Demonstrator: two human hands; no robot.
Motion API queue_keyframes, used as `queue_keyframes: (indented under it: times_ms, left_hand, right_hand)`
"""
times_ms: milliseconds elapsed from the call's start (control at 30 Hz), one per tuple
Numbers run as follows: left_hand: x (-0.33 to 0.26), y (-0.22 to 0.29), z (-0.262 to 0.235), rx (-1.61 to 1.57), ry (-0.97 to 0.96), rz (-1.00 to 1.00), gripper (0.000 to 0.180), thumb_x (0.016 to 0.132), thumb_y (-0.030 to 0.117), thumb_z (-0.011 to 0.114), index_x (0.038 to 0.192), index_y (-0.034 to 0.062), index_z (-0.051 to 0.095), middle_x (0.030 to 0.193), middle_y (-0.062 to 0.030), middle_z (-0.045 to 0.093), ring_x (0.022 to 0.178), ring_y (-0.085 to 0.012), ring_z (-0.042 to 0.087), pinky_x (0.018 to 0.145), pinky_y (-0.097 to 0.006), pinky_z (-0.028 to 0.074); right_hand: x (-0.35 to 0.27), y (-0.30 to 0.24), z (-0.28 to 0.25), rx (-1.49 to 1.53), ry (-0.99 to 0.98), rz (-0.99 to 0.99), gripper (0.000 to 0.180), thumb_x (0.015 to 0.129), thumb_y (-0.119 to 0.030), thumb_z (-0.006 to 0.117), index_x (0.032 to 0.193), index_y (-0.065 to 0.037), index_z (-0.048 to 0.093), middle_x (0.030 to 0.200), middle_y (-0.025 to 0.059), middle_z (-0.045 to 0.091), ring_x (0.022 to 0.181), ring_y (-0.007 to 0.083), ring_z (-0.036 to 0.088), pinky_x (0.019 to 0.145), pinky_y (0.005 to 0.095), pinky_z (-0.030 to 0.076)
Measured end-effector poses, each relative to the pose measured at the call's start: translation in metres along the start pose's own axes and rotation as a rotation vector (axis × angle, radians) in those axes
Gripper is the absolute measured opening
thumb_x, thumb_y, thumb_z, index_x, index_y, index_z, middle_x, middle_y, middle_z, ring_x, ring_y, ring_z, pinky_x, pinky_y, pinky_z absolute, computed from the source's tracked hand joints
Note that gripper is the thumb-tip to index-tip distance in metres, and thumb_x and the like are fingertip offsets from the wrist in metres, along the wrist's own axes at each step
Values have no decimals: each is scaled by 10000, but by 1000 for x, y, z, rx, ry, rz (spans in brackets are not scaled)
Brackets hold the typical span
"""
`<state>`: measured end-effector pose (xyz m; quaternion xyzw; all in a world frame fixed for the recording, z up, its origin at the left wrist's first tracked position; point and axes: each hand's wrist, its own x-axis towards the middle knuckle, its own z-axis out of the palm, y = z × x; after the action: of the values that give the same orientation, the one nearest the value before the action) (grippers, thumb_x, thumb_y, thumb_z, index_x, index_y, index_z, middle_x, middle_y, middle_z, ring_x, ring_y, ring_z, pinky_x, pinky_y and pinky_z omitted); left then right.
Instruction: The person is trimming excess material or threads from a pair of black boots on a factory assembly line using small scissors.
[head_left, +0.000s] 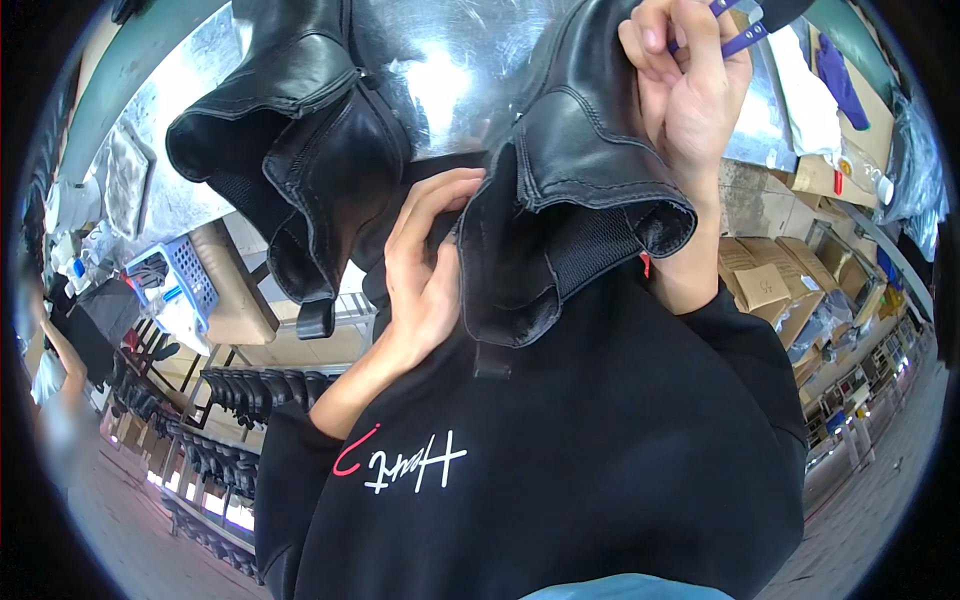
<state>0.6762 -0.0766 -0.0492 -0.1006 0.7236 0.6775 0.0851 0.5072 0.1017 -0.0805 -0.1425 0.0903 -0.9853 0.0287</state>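
1. Fingers of the right hand (695, 110), between one and two o'clock, are curled and clamped on a purple tool (745, 40), cut off by the upper edge.
2. Fingers of the left hand (425, 265), near the centre, lie along the near boot's nine o'clock side; whether they grip it I cannot tell.
3. That near boot (590, 140) is at one o'clock, its opening towards six; it covers part of the left thumb.
4. Another boot (365, 150), at ten o'clock, crowds the left hand's side.
5. Shiny worktop (430, 80) shows at twelve, between the boots.
6. White cloth (805, 90) lies at two, cartons (770, 280) at three, racked boots (255, 390) at eight, a blue basket (200, 270) at nine.
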Motion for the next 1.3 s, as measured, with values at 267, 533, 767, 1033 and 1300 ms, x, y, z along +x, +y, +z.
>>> queue_keyframes:
  times_ms: [267, 533, 767, 1033, 1300]
  left_hand:
    - [-6, -11, -13, 360, -260, -7, 764, 738, 85, 767, 1398, 10, 389, 1350, -212, 466, 1217, -340, 521, 1028, -387, 415]
    - [4, -24, 13, 323, -104, 155, 780, 746, 161, 756, 1434, 74, 399, 1164, -199, 501, 1069, -379, 524, 907, -412, 435]
    - [15, -13, 23, 183, 251, 392, 879, 714, 210, 825, 1429, -5, 360, 1154, -197, 496, 1077, -363, 521, 928, -413, 432]
    - [-15, -28, -5, 279, 92, -231, 566, 826, 215, 719, 1297, -10, 501, 1286, -206, 560, 1171, -350, 551, 1007, -390, 411]
    - [-58, -64, -66, 530, 398, 99, 713, 704, 160, 849, 1285, -44, 492, 1235, -215, 513, 1173, -392, 496, 1013, -415, 388]
  right_hand:
    - [-3, -3, 32, -940, 382, 73, 286, 1007, -150, 521, 739, -51, 508, 605, 11, 461, 457, 52, 319, 451, 213, 281]
    - [7, -17, 22, -869, 294, 134, 358, 1012, -197, 509, 683, -82, 429, 652, 39, 481, 462, 60, 293, 481, 228, 245]
    - [59, 21, 35, -579, 328, 189, 362, 1011, -178, 513, 664, -89, 463, 573, 10, 434, 414, 57, 282, 417, 225, 238]
    - [75, 83, 28, -913, 275, 137, 276, 937, -188, 658, 723, -70, 527, 612, -21, 479, 517, 50, 378, 476, 217, 282]
    - [5, -26, -20, -2203, 188, -285, 250, 858, -199, 727, 966, 8, 638, 801, 93, 573, 695, 224, 571, 661, 350, 465]
